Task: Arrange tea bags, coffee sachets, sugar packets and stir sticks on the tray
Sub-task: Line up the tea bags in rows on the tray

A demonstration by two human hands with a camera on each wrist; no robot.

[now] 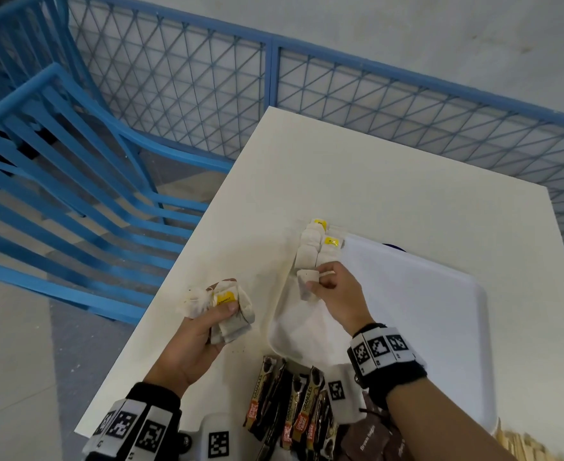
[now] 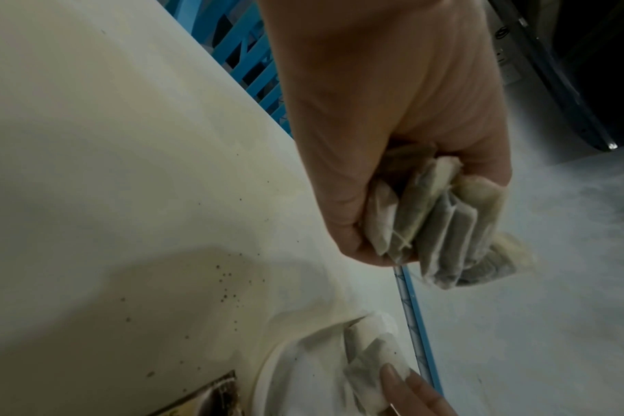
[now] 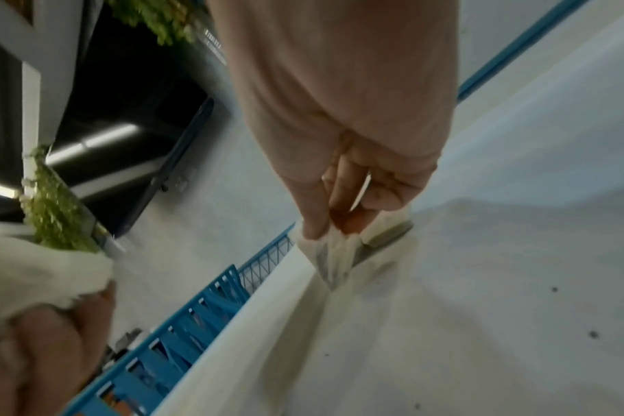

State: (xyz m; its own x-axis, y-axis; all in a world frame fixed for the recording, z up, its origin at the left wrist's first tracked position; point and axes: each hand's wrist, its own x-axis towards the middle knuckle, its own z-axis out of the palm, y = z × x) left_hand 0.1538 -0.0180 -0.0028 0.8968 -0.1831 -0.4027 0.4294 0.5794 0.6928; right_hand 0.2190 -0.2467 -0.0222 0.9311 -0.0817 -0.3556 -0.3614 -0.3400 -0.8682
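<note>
A white tray (image 1: pixel 440 311) lies on the cream table (image 1: pixel 357 181). Along the tray's left edge runs a row of tea bags (image 1: pixel 313 247) with yellow tags. My right hand (image 1: pixel 322 282) pinches one tea bag (image 1: pixel 307 277) at the near end of that row; the right wrist view shows the pinched tea bag (image 3: pixel 330 261) under my right hand (image 3: pixel 333 225). My left hand (image 1: pixel 214 322) grips a bunch of tea bags (image 1: pixel 220 304) above the table, left of the tray; the left wrist view shows the bunch (image 2: pixel 442 222) in my left hand (image 2: pixel 392 239).
Dark coffee sachets (image 1: pixel 293 410) lie at the table's near edge, with brown sugar packets (image 1: pixel 370 440) and wooden stir sticks (image 1: pixel 526 444) to their right. A blue slatted chair (image 1: pixel 74 181) stands left of the table. A blue mesh fence (image 1: pixel 340 94) runs behind it.
</note>
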